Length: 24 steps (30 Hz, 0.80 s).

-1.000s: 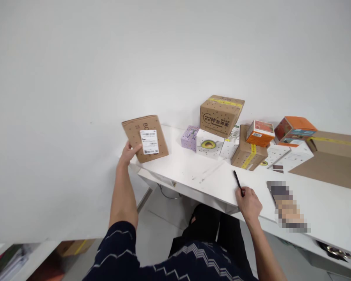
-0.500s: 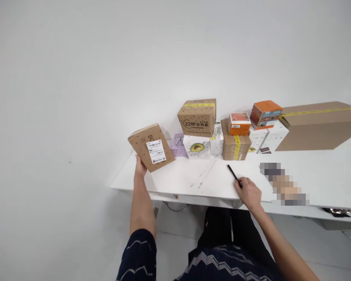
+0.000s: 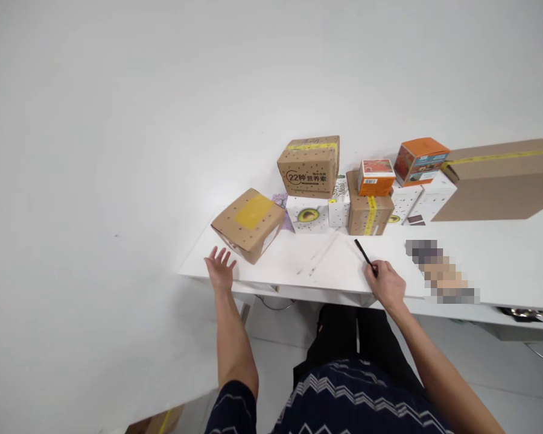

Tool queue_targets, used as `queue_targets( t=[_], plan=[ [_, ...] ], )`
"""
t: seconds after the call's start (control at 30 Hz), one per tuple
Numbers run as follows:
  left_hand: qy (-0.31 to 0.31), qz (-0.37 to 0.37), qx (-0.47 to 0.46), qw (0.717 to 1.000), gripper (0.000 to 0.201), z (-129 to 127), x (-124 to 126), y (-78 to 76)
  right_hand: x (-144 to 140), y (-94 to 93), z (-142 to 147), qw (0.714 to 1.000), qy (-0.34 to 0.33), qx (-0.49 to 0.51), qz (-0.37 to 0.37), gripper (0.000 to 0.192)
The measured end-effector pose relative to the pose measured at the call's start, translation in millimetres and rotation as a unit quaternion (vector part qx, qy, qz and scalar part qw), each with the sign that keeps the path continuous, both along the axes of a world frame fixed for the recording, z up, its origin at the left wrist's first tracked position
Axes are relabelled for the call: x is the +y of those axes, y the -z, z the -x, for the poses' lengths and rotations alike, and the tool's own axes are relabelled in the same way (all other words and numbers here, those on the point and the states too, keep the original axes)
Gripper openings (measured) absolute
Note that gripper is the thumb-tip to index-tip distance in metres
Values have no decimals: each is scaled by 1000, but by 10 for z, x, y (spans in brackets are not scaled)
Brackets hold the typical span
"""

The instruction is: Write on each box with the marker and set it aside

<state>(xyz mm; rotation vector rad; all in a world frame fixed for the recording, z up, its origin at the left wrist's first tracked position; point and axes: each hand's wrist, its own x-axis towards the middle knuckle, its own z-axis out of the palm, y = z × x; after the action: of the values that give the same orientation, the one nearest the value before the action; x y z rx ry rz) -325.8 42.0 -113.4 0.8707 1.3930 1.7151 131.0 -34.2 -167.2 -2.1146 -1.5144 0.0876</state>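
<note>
At the left end of the white table (image 3: 326,259) a brown cardboard box (image 3: 248,222) with yellow tape across its top sits tilted toward me. Just in front of it is my left hand (image 3: 220,268), fingers spread and palm up, apart from the box or barely at its edge. My right hand (image 3: 384,282) rests near the table's front edge, closed around a black pen (image 3: 364,254) that points up and left. The purple box (image 3: 282,208) is partly hidden behind the brown one.
Along the wall stand a carton with black lettering (image 3: 308,169) on a white avocado box (image 3: 308,215), a small orange box (image 3: 375,176) on a taped brown box (image 3: 370,211), another orange box (image 3: 420,161) and a long carton (image 3: 502,181). A blurred-out item (image 3: 441,271) lies right.
The brown box has turned over: its white label faced me, and now its taped side is up. My left hand has let go of it and opened. My right hand still holds the pen.
</note>
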Motion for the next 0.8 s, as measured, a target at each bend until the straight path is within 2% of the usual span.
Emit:
queue_targets(
  t=[0.1, 0.2, 0.23, 0.3, 0.4, 0.47, 0.53, 0.6, 0.7, 0.8],
  plan=[
    [-41, 25, 3, 999, 73, -86, 35, -97, 0, 6, -36, 997, 18, 78, 7, 20],
    [7, 49, 109, 993, 72, -310, 138, -220, -20, 8, 5, 970, 26, 240, -37, 23],
    [32, 47, 153, 987, 71, -427, 152, -243, -33, 4, 45, 949, 16, 307, -67, 25],
    [73, 21, 227, 971, 62, -716, 116, -253, -66, -17, 154, 890, -8, 440, -119, 31],
    [64, -24, 279, 958, 48, -1213, -109, -220, -114, -97, 290, 804, -18, 579, -134, 39],
    [75, -26, 315, 946, 44, -1526, -330, -211, -140, -184, 294, 780, -10, 609, -142, 41],
    [111, -33, 359, 926, 44, -1785, -540, -229, -164, -285, 215, 781, 16, 602, -166, 40],
    [153, -28, 380, 912, 47, -1965, -691, -261, -197, -387, 84, 794, 59, 572, -196, 39],
    [194, 19, 339, 921, 56, -2073, -765, -276, -284, -498, -111, 813, 101, 525, -231, 36],
    [209, 74, 274, 936, 60, -2056, -712, -225, -411, -517, -214, 812, 95, 517, -253, 32]
  ],
)
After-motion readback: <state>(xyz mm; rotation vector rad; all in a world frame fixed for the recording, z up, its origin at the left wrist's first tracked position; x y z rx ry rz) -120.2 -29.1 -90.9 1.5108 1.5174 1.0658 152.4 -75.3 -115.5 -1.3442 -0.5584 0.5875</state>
